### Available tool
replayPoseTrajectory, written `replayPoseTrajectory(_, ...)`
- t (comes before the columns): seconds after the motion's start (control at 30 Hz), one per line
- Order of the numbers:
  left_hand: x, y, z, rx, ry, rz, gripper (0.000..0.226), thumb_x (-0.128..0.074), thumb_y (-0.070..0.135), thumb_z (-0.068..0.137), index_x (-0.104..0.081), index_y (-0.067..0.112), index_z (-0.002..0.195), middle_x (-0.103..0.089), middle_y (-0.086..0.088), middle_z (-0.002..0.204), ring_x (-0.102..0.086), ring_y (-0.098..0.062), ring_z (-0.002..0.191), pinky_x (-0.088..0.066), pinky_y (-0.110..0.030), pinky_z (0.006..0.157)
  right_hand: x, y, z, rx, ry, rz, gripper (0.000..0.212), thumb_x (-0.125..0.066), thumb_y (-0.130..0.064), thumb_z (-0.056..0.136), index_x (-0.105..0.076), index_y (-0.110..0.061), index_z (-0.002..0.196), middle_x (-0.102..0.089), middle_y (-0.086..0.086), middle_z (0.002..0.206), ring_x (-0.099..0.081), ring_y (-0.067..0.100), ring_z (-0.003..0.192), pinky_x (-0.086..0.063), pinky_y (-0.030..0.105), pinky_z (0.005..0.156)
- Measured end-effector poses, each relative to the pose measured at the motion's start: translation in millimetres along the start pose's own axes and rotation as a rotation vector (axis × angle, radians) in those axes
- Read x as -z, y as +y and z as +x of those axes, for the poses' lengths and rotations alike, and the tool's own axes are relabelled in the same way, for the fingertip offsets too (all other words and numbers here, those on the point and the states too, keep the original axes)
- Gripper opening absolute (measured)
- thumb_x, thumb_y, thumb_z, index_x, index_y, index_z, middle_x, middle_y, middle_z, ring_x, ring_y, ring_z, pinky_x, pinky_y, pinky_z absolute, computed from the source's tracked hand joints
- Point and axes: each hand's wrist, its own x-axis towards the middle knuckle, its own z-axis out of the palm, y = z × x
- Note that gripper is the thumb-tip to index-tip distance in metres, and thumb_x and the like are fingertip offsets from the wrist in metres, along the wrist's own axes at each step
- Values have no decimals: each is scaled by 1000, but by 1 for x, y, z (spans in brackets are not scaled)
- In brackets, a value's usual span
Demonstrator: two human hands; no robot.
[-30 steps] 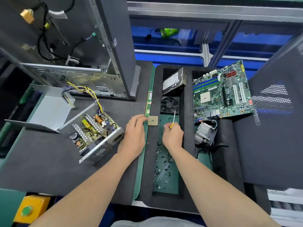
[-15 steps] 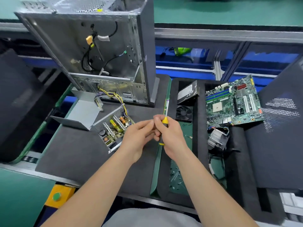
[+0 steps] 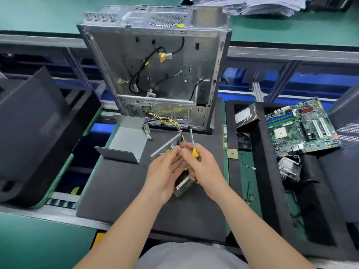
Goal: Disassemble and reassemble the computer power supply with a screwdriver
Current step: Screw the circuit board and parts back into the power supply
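Power supply (image 3: 181, 184): open, lying at the middle of the black tabletop (image 3: 120, 191), largely hidden under both hands. Its detached cover (image 3: 128, 142) lies at 10 o'clock from it; the upright computer case (image 3: 155, 74) stands at 12 o'clock.

Right hand (image 3: 204, 167): grip closed round the yellow handle of the screwdriver (image 3: 194, 152), shaft pointing to 12 o'clock.

Left hand (image 3: 165, 171): fingers extended to meet the right fingertips above the unit; whether this grip pinches anything cannot be told.

At 3 o'clock, a motherboard (image 3: 303, 129), hard drive (image 3: 245, 115) and fan (image 3: 243, 139) lie apart.
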Motion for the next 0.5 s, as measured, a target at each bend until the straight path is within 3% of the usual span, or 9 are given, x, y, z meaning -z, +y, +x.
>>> replayPoseTrajectory(0.07, 11, 5, 7, 17, 48, -83, 16, -59, 21, 105, -69, 8, 108, -77, -11, 114, -75, -19, 105, -58, -28, 84, -11, 1, -1, 34, 9, -222, 23, -51, -37, 105, -71, -34, 117, -58, -23, 71, -52, 1, 61, -42, 23, 62)
replayPoseTrajectory(0.13, 23, 12, 15, 18, 44, -96, 17, -59, 23, 105, -67, 10, 113, -78, -8, 111, -76, -16, 102, -57, -27, 84, -20, 0, -4, 118, 20, -461, 34, -46, -27, 108, -66, -43, 130, -58, -37, 87, -57, -6, 80, -41, 14, 75)
replayPoseTrajectory(0.2, 33, 18, 21, 29, 4, -90, 18, -58, 26, 105, -66, 13, 116, -78, -6, 111, -75, -14, 98, -57, -25, 79, -27, -3, -7, 177, 44, -654, 44, -45, -22, 107, -58, -44, 143, -54, -41, 93, -54, -12, 91, -39, 8, 78)
replayPoseTrajectory(0.27, 40, 22, 25, 62, -40, -98, 16, -58, 27, 106, -67, 16, 113, -77, -5, 112, -74, -14, 95, -57, -25, 77, -32, -5, -7, 166, 86, -750, 46, -47, -22, 107, -56, -45, 147, -51, -26, 88, -52, -6, 89, -41, 15, 77)
replayPoseTrajectory(0.37, 49, 26, 29, 101, -106, -111, 24, -58, 30, 105, -66, 13, 119, -75, -6, 120, -72, -15, 95, -54, -29, 87, -39, -9, -8, 148, 141, -835, 45, -47, -23, 107, -59, -46, 143, -46, -14, 85, -53, 8, 87, -52, 40, 80)
replayPoseTrajectory(0.5, 55, 28, 33, 105, -153, -66, 28, -57, 33, 105, -68, 12, 120, -73, -7, 127, -73, -16, 101, -53, -32, 91, -46, -13, -10, 144, 173, -893, 45, -47, -25, 107, -57, -49, 144, -44, -12, 84, -53, 13, 86, -53, 45, 77)
